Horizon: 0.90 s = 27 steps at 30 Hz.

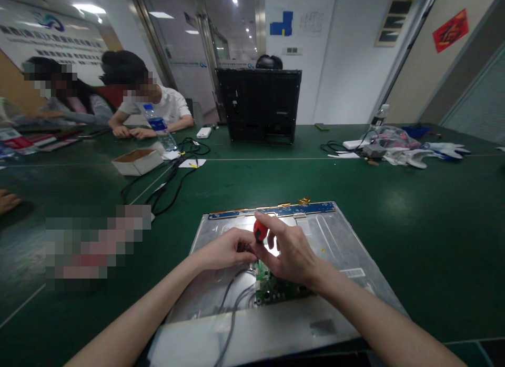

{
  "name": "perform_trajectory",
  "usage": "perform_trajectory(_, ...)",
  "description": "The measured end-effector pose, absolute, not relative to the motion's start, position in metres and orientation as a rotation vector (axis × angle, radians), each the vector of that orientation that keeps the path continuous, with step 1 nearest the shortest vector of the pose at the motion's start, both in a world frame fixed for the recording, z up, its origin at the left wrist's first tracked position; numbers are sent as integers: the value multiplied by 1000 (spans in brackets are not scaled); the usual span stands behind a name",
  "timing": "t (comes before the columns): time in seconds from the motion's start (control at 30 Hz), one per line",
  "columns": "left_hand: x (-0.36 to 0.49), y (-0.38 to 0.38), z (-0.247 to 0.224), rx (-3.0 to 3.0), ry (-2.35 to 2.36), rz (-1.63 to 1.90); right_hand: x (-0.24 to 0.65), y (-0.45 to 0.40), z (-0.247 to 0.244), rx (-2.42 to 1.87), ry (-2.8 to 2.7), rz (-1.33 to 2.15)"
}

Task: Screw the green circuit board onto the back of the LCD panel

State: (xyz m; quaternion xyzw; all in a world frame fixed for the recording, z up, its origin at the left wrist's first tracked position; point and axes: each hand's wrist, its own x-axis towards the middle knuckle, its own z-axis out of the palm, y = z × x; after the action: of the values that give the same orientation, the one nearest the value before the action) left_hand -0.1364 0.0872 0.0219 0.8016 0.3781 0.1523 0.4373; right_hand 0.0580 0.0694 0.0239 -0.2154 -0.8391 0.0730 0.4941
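In front of me lies a flat metal display panel (335, 240) with a blue circuit strip (272, 211) along its far edge. My right hand (290, 251) grips a screwdriver (260, 230) by its red and black handle, held upright above a green circuit board (272, 290). The screwdriver's tip is hidden behind the fingers. My left hand (232, 247) is closed close to the screwdriver, at the board's far left corner. Whatever its fingers pinch is too hidden to make out. Dark cables (232, 314) run from near the board toward me over the panel.
Across the green table (252, 182) stands a black monitor housing (260, 106). Left are a cardboard box (138, 162), black cables (173, 180) and a water bottle (160, 127). A plastic bag (394, 138) and gloves (414, 155) lie right. Two people (165, 101) sit at the far left.
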Motion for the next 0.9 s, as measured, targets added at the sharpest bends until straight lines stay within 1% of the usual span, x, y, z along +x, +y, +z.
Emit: perform_trajectory(0.9,-138,89,21,1977,829,397,60,66,30,-492,-2059,208)
